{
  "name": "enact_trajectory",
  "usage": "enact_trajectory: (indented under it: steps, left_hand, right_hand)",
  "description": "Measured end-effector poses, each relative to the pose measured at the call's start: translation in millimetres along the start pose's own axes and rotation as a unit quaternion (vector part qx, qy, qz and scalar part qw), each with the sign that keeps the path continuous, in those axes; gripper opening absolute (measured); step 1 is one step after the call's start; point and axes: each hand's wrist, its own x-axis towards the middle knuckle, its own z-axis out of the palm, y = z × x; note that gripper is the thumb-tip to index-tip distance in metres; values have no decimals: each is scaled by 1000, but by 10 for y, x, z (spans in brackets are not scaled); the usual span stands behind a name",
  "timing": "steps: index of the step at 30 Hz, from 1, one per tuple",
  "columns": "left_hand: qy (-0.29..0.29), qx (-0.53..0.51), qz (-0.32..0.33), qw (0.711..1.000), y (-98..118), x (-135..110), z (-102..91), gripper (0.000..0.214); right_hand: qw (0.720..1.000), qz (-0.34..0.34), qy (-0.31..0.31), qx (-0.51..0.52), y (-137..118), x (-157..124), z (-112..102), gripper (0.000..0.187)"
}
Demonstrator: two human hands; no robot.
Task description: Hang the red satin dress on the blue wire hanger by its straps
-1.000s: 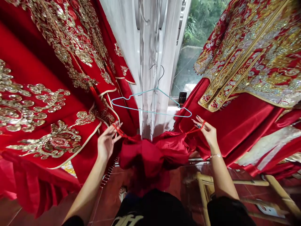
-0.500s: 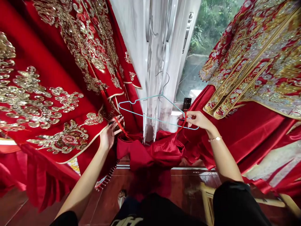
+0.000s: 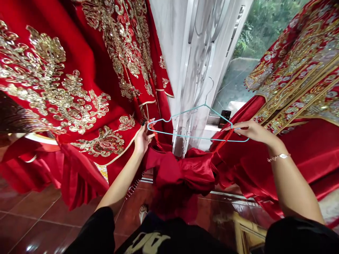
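A left hand and a right hand raise a pale blue wire hanger in front of a sheer white curtain. The left hand is pinched shut at the hanger's left tip, but the fingers hide whether they grip only the wire or a strap as well. The right hand reaches over the hanger's right arm, its fingers closed on a thin red strap that runs down to a bunched red satin garment. The garment hangs below the hanger, its folds hiding its shape, and its left strap cannot be made out.

Gold-embroidered red gowns hang on both sides, the right one cut off by the frame. A blurred dark shape at the left edge is hard to identify. Beyond the curtain, a small black phone stands by a window, its screen unreadable. Below lie glossy red-brown floor tiles and part of a bamboo stool. A bracelet circles the right wrist, and black sleeves cover the upper arms.
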Motion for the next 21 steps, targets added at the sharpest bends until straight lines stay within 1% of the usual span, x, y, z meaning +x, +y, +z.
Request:
enact_trajectory:
  steps: [3, 6, 8, 9, 13, 15, 17, 21]
  left_hand:
    - [31, 5, 5, 999, 34, 1, -97, 36]
    - [20, 25, 13, 999, 50, 5, -110, 39]
    - [14, 54, 29, 998, 35, 13, -24, 42]
    - [21, 69, 43, 996, 19, 20, 38, 43]
    - [82, 91, 126, 984, -64, 69, 268, 47]
    - [122, 84, 149, 978, -94, 86, 313, 48]
    - [148, 78, 153, 974, -106, 90, 316, 49]
    - [118, 84, 147, 978, -85, 122, 313, 47]
  right_hand:
    - [1000, 9, -24, -2, 14, 4, -14, 44]
    - [999, 19, -32, -14, 29, 23, -13, 46]
    - [999, 23, -38, -13, 38, 39, 1, 47]
    - [999, 25, -37, -12, 42, 46, 10, 47]
    - [1000, 16, -19, -10, 47, 39, 43, 43]
    - [1000, 7, -10, -13, 32, 14, 51, 38]
    - [1000, -6, -6, -14, 5, -16, 54, 35]
    - [1000, -19, -2, -14, -36, -53, 56, 33]
